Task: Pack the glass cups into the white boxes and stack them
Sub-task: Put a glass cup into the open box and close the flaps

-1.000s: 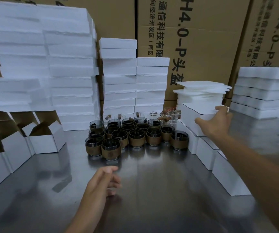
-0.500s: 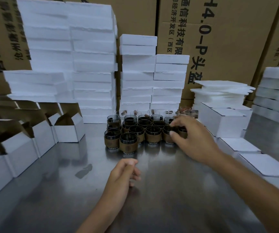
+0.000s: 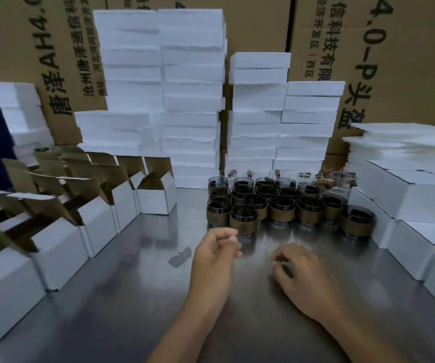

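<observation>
Half a second earlier the right hand [image 3: 305, 281] had been reaching among the glass cups [image 3: 280, 203]; it had since drawn back over the counter [image 3: 137, 297], short of them, its fingers curled and blurred, so whether it gripped anything could not be told. The left hand [image 3: 215, 260] hovered beside it as before, loosely curled and empty. The cups, dark-tinted with brown sleeves, stood upright in a tight cluster at the counter's back, between open white boxes [image 3: 156, 197] on the left and closed boxes [image 3: 407, 195] on the right
</observation>
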A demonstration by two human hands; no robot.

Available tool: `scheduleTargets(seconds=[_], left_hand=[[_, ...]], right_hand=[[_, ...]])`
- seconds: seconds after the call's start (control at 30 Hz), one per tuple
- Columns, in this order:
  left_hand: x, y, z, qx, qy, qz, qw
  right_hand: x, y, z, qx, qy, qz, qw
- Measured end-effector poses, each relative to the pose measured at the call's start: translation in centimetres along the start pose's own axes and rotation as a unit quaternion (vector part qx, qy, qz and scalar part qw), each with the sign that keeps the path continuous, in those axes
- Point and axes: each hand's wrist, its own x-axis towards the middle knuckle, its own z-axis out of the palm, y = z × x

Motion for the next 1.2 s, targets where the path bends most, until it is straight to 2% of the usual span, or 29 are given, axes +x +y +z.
scheduleTargets(seconds=[0.1, 0.23, 0.4, 0.67, 0.8, 0.97, 1.1, 1.2], left_hand=[[2.5, 0.1, -1.4, 0.019, 0.04, -0.003, 0.999], [8.5, -0.9, -4.6, 0.136, 0.083, -0.011, 0.987], [14.6, -2.7, -10.2, 0.347, 0.095, 0.004, 0.933], [19.6, -2.9, -12.9, 0.511, 0.069, 0.009, 0.857], [19.1, -2.4, -12.6, 0.554, 0.078, 0.013, 0.829], [15.7, 0.2, -11.2, 0.565, 0.079, 0.045, 0.82], [10.3, 3.5, -8.9, 0.562, 0.093, 0.146, 0.808], [5.1, 5.2, -6.2, 0.553, 0.071, 0.21, 0.803]], right_hand=[[0.1, -0.2, -0.1, -0.032, 0.009, 0.004, 0.999], [0.2, -0.5, -0.1, -0.046, 0.004, 0.005, 0.999], [0.6, -0.4, -0.1, -0.06, -0.015, 0.019, 0.998], [0.8, -0.1, 0.1, -0.058, -0.024, 0.02, 0.998], [0.8, 0.0, 0.1, -0.052, -0.018, 0.022, 0.998], [0.7, 0.1, 0.2, -0.047, -0.004, 0.02, 0.999], [0.9, 0.2, 0.3, -0.051, 0.0, 0.021, 0.998], [0.9, 0.2, 0.3, -0.046, 0.003, 0.026, 0.999]])
